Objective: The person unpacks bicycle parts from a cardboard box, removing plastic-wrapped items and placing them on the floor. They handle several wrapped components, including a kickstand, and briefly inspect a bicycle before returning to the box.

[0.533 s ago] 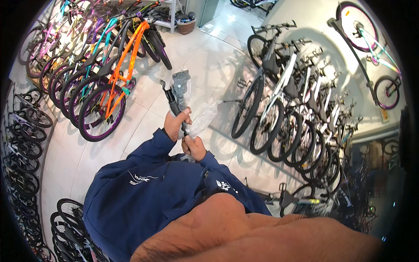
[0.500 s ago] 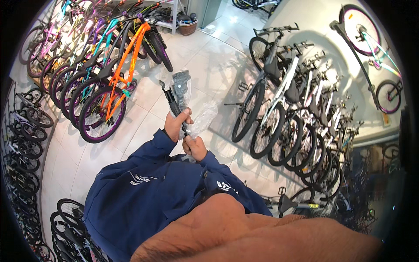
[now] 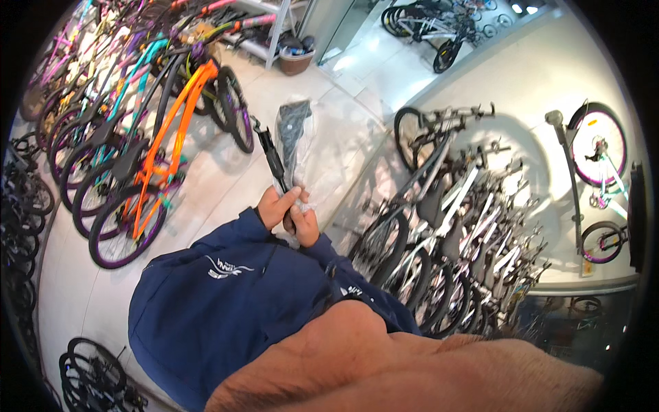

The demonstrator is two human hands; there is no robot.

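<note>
My left hand (image 3: 276, 207) is closed around the lower end of a slim black rod-like part (image 3: 272, 156) with a small metal-coloured head; its exact kind I cannot tell. Beside the rod a clear plastic bag (image 3: 310, 147) stands up from my hands. Inside it is a dark grey piece (image 3: 293, 127), wide at the top and tapering down, shaped like a bicycle saddle. Closed on the bag's lower end, my right hand (image 3: 305, 226) touches my left. Fingers and plastic partly hide what lies between the two hands.
Rows of bicycles flank the tiled floor (image 3: 226, 199), with an orange one (image 3: 180, 120) at the left and grey and white ones (image 3: 446, 213) at the right. A basket (image 3: 296, 62) stands by a white rack at the back. Another bicycle (image 3: 599, 172) stands against the right wall.
My hands have drawn closer together at the lower end of the bag and rod. The bag stands more upright and spread out. The view has turned, shifting the bicycles.
</note>
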